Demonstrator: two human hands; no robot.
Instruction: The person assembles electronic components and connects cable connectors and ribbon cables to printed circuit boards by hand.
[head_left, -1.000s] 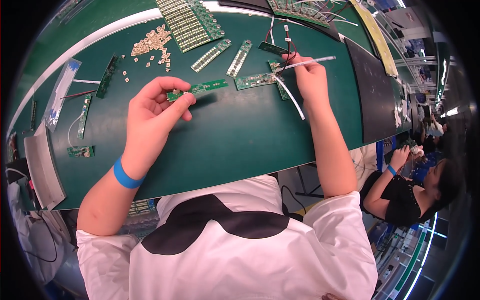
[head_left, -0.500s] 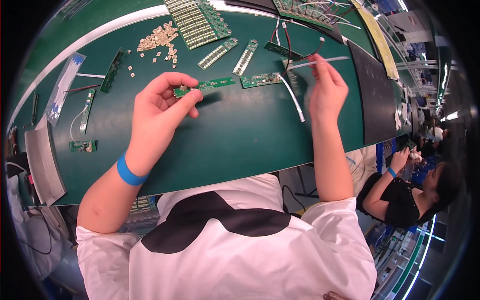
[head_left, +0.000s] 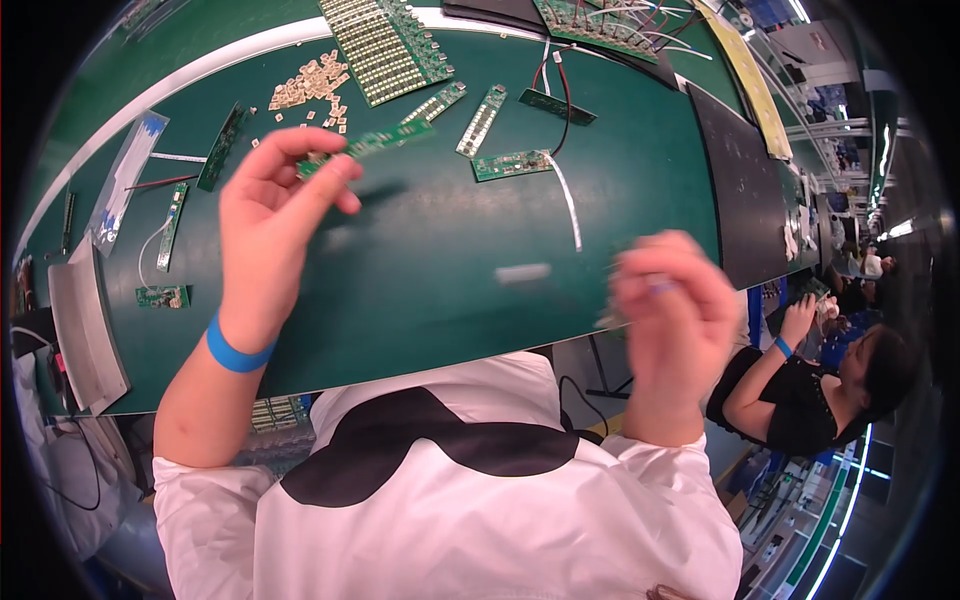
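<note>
My left hand [head_left: 262,215] pinches a narrow green circuit board [head_left: 392,139] between thumb and fingers, holding it above the table; its far end points right. Closer to the table's front edge is my right hand [head_left: 685,310], fingers curled and smeared by motion; what they hold is too blurred to make out. A blurred white strip [head_left: 523,272] shows to its left. Between the hands, farther back, lies a green board [head_left: 510,165] with a white cable [head_left: 568,205]. Two boards with rows of light squares, one [head_left: 482,120] beside the other [head_left: 437,103], lie behind it.
Small beige pieces [head_left: 312,80] are heaped at the back left, near a large panel of boards [head_left: 385,50]. Wired boards [head_left: 558,106] lie at the back. On the left are a plastic bag [head_left: 125,185] and a metal tray [head_left: 92,325]. A co-worker [head_left: 790,400] sits at right.
My right hand has come down and nearer from the back right, where it pinched a whitish strip. The board beneath that strip is gone from its spot. My left hand moved left with its board.
</note>
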